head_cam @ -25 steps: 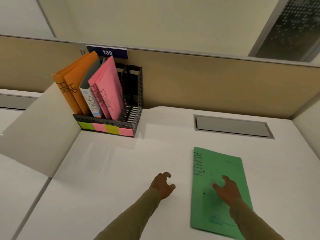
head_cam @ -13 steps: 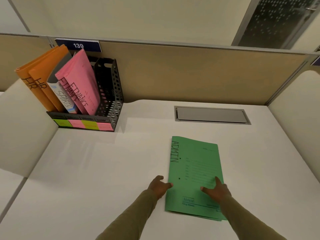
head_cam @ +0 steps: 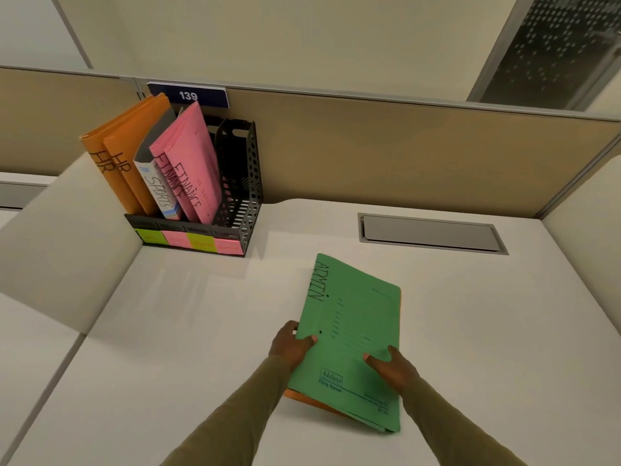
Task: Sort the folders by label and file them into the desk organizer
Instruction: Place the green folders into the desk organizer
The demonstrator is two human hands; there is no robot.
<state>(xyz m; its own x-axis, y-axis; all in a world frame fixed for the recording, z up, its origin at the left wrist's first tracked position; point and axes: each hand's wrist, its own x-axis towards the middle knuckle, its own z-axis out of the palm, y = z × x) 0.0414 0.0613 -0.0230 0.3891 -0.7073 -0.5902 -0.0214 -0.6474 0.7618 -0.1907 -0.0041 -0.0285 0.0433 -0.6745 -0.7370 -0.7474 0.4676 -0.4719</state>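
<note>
White desk (head_cam: 168, 331), tan partition (head_cam: 403, 146) along its far edge. Black mesh desk organizer (head_cam: 242, 183) stood at the far left against the partition. From its left it held two orange HR folders (head_cam: 124, 153), one grey-and-white SPORTS folder (head_cam: 158, 186) and two pink FINANCE folders (head_cam: 195, 153), all leaning left. The rightmost slot held nothing.

Green ADMIN folder (head_cam: 356, 331) was near centre, well apart from the organizer and to its right, label edge facing left. An orange edge (head_cam: 302, 398) showed under its near left corner. Grey cable hatch (head_cam: 430, 232) was set in the desk beyond it.

Left grip (head_cam: 290, 344) clamped the folder's left edge, thumb on top. Right grip (head_cam: 393, 368) held the near right side, thumb on the cover; its other fingers couldn't be made out.

Blue plate "139" (head_cam: 188, 95) sat on the partition. Green and pink sticky labels (head_cam: 191, 242) ran along the organizer's front.
</note>
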